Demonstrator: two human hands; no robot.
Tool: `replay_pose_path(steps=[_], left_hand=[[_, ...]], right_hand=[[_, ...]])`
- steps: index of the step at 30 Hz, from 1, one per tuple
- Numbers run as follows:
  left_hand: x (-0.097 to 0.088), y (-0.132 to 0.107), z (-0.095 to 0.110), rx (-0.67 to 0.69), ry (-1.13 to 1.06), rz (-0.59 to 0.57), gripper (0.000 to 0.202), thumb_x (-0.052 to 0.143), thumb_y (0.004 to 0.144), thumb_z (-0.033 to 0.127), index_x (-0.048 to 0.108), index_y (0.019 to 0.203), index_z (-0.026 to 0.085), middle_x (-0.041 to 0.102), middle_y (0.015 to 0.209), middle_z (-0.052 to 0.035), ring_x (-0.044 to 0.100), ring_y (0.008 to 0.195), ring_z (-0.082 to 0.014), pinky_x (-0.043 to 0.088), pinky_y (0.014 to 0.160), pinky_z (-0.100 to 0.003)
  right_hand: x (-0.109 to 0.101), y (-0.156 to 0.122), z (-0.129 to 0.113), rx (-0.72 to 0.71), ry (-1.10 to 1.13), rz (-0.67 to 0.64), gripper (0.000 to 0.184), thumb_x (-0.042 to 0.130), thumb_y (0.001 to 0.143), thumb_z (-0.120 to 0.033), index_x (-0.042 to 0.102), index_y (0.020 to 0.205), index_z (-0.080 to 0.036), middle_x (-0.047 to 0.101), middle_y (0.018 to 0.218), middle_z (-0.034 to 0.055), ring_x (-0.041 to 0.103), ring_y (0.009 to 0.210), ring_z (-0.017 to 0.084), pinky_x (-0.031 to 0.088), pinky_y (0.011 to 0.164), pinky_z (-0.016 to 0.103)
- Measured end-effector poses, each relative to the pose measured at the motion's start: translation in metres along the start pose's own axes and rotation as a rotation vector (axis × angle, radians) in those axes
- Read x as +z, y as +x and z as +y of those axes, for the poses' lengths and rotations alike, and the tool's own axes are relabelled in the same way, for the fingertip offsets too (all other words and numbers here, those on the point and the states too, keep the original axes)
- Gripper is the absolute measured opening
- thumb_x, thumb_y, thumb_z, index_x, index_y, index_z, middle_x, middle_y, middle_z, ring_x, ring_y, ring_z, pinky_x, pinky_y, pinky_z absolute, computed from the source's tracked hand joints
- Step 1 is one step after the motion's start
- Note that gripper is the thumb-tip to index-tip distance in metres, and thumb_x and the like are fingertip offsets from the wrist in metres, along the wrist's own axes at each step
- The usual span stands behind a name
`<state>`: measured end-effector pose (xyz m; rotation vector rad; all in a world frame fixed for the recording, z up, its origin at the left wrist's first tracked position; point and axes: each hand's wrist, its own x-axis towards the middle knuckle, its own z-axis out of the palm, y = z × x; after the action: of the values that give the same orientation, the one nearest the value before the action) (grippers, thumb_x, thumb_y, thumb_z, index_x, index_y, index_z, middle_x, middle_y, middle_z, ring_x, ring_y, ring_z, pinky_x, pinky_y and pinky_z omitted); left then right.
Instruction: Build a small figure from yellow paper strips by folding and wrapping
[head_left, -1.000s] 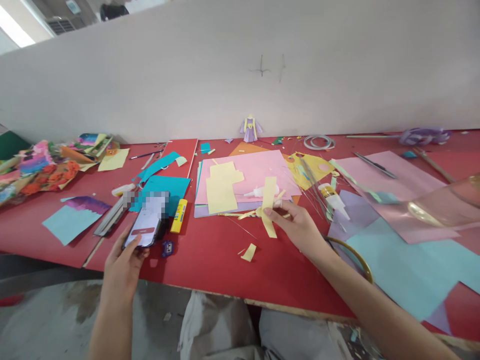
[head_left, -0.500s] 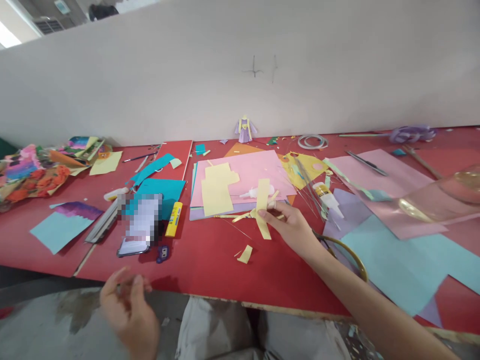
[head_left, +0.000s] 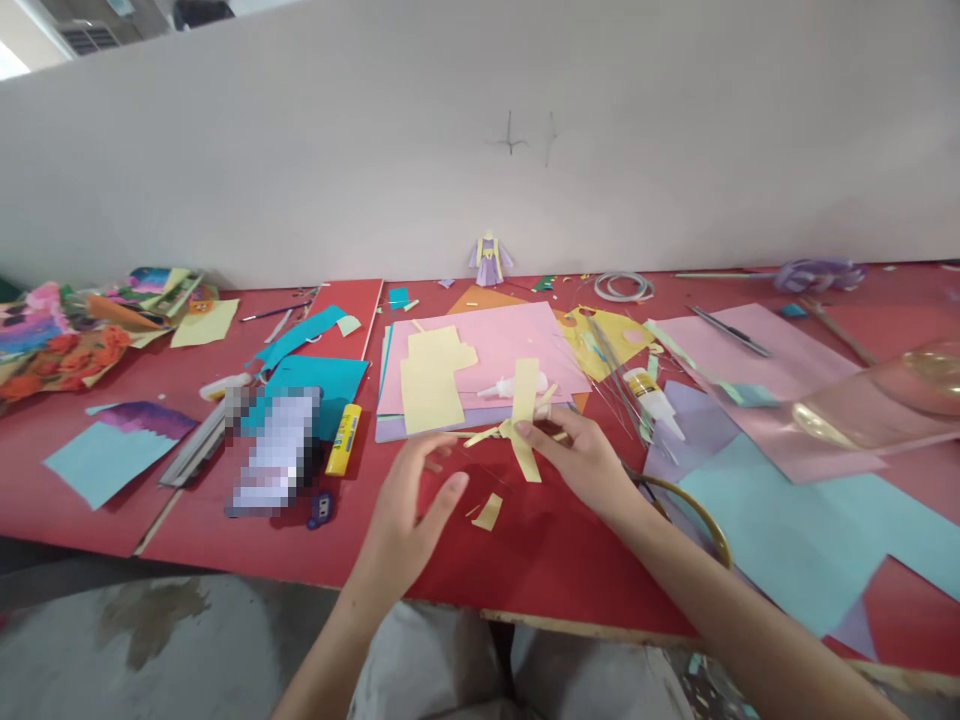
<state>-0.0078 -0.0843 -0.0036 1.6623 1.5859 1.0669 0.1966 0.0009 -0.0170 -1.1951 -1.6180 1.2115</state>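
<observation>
My right hand (head_left: 585, 460) pinches a pale yellow paper strip (head_left: 523, 400) above the red table (head_left: 525, 560), thumb and fingers closed on it. My left hand (head_left: 409, 510) hovers over the table just left of the strip, fingers spread, holding nothing. A small yellow paper scrap (head_left: 488, 511) lies between the two hands. The phone (head_left: 274, 455) lies on the table at the left, apart from both hands. A stack of pink and yellow paper sheets (head_left: 480, 360) sits just behind the strip.
A yellow glue stick (head_left: 343, 440) lies beside the phone. A white glue bottle (head_left: 651, 392), thin wires, pink, lilac and light blue sheets cover the right side. Coloured craft pieces (head_left: 67, 330) pile at the far left. A small paper doll (head_left: 489, 260) stands against the wall.
My left hand left the phone lying on the table, dropped below the table edge, then came up to the middle near the yellow strip. The right hand has barely moved.
</observation>
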Motion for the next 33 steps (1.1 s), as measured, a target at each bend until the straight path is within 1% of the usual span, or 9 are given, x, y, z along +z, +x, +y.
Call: replay_pose_path(steps=[3, 6, 10, 15, 17, 20, 23, 26, 33], left_hand=[[0.014, 0.019, 0.013, -0.023, -0.061, -0.158, 0.040, 0.053, 0.092, 0.039, 0.044, 0.130, 0.030, 0.051, 0.134, -0.0031, 0.052, 0.119, -0.0209, 0.041, 0.102, -0.034], [0.025, 0.037, 0.015, -0.038, -0.227, -0.252, 0.033, 0.052, 0.093, 0.039, 0.050, 0.124, 0.028, 0.056, 0.129, -0.0023, 0.052, 0.120, -0.0195, 0.042, 0.103, -0.032], [0.033, 0.055, 0.012, -0.052, -0.440, -0.310, 0.025, 0.052, 0.093, 0.035, 0.055, 0.115, 0.023, 0.062, 0.118, -0.0042, 0.060, 0.108, -0.0183, 0.051, 0.089, -0.027], [0.041, 0.069, 0.008, -0.024, -0.487, -0.265, 0.026, 0.052, 0.092, 0.035, 0.054, 0.116, 0.023, 0.061, 0.118, -0.0046, 0.062, 0.102, -0.0177, 0.053, 0.085, -0.027], [0.046, 0.073, 0.006, -0.016, -0.501, -0.267, 0.028, 0.052, 0.092, 0.036, 0.052, 0.118, 0.024, 0.063, 0.108, -0.0044, 0.064, 0.094, -0.0171, 0.055, 0.077, -0.027], [0.053, 0.079, 0.002, -0.013, -0.525, -0.207, 0.032, 0.055, 0.091, 0.032, 0.049, 0.122, 0.024, 0.063, 0.095, -0.0020, 0.064, 0.091, -0.0157, 0.053, 0.076, -0.025], [0.053, 0.082, -0.001, -0.037, -0.550, -0.212, 0.025, 0.055, 0.091, 0.033, 0.055, 0.113, 0.022, 0.062, 0.087, -0.0013, 0.064, 0.081, -0.0146, 0.052, 0.070, -0.024], [0.047, 0.082, -0.004, -0.028, -0.533, -0.168, 0.022, 0.058, 0.089, 0.033, 0.059, 0.107, 0.021, 0.065, 0.092, -0.0022, 0.065, 0.083, -0.0144, 0.052, 0.076, -0.025], [0.033, 0.085, -0.007, -0.038, -0.572, -0.101, 0.020, 0.060, 0.088, 0.034, 0.060, 0.102, 0.020, 0.065, 0.084, -0.0006, 0.066, 0.071, -0.0129, 0.054, 0.069, -0.024]], right_hand=[[-0.001, -0.001, -0.002, -0.024, 0.020, 0.001, 0.022, 0.058, 0.085, -0.039, 0.061, 0.078, -0.019, 0.061, 0.075, 0.0000, 0.057, 0.073, 0.015, 0.043, 0.066, 0.024], [-0.001, -0.002, -0.003, -0.031, 0.054, -0.003, 0.019, 0.060, 0.084, -0.037, 0.061, 0.078, -0.019, 0.062, 0.075, -0.0004, 0.058, 0.072, 0.015, 0.043, 0.065, 0.024], [-0.002, -0.002, -0.002, -0.033, 0.080, 0.002, 0.016, 0.060, 0.085, -0.036, 0.065, 0.085, -0.020, 0.068, 0.083, 0.0010, 0.062, 0.078, 0.017, 0.046, 0.069, 0.025], [-0.002, 0.000, 0.001, -0.019, 0.110, 0.015, 0.020, 0.058, 0.087, -0.037, 0.067, 0.094, -0.020, 0.070, 0.093, 0.0031, 0.065, 0.084, 0.018, 0.049, 0.073, 0.027], [-0.001, 0.000, 0.002, -0.008, 0.126, 0.045, 0.020, 0.060, 0.085, -0.038, 0.067, 0.093, -0.020, 0.070, 0.091, 0.0028, 0.065, 0.083, 0.018, 0.049, 0.072, 0.027], [0.000, 0.001, 0.004, 0.010, 0.125, 0.092, 0.019, 0.065, 0.082, -0.037, 0.067, 0.090, -0.020, 0.070, 0.086, 0.0015, 0.064, 0.078, 0.017, 0.049, 0.068, 0.025], [0.002, 0.000, 0.005, 0.011, 0.122, 0.096, 0.019, 0.066, 0.081, -0.038, 0.067, 0.087, -0.020, 0.069, 0.085, 0.0014, 0.064, 0.077, 0.017, 0.050, 0.069, 0.026], [0.004, 0.000, 0.006, -0.017, 0.148, 0.101, 0.019, 0.065, 0.083, -0.038, 0.066, 0.088, -0.020, 0.070, 0.088, 0.0022, 0.065, 0.082, 0.019, 0.051, 0.073, 0.028], [-0.009, 0.003, 0.004, -0.119, 0.289, 0.413, 0.018, 0.059, 0.088, -0.039, 0.065, 0.092, -0.022, 0.068, 0.096, 0.0040, 0.063, 0.091, 0.018, 0.051, 0.083, 0.033]])
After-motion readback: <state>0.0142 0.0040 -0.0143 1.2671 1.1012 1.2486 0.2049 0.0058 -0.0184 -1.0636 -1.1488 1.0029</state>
